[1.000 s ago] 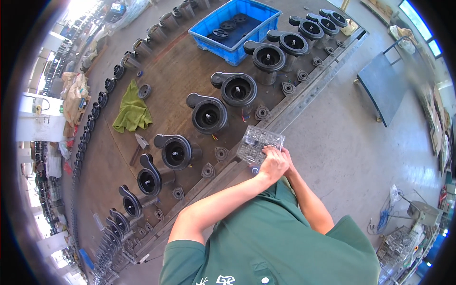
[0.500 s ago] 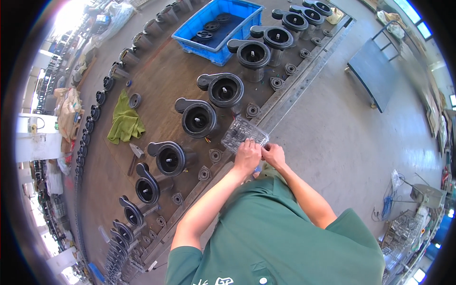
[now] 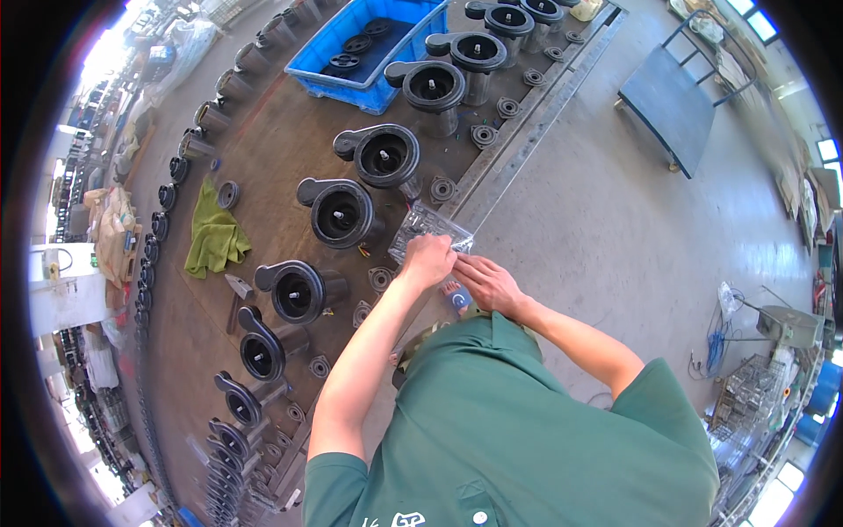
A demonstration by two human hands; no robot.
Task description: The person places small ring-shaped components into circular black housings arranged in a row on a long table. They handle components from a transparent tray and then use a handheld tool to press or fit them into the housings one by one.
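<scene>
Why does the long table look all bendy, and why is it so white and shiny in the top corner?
In the head view the fisheye lens curves the straight edge of the long brown workbench near the rim; daylight washes out the upper left corner; the middle stays sharp, where the left hand and right hand hold a clear plastic bag that glints.

bright daylight | glare upper left | strong fisheye bending | dark rim

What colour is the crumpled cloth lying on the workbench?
The crumpled cloth is yellow-green, seen in the head view, left of the black pump housings.
</scene>
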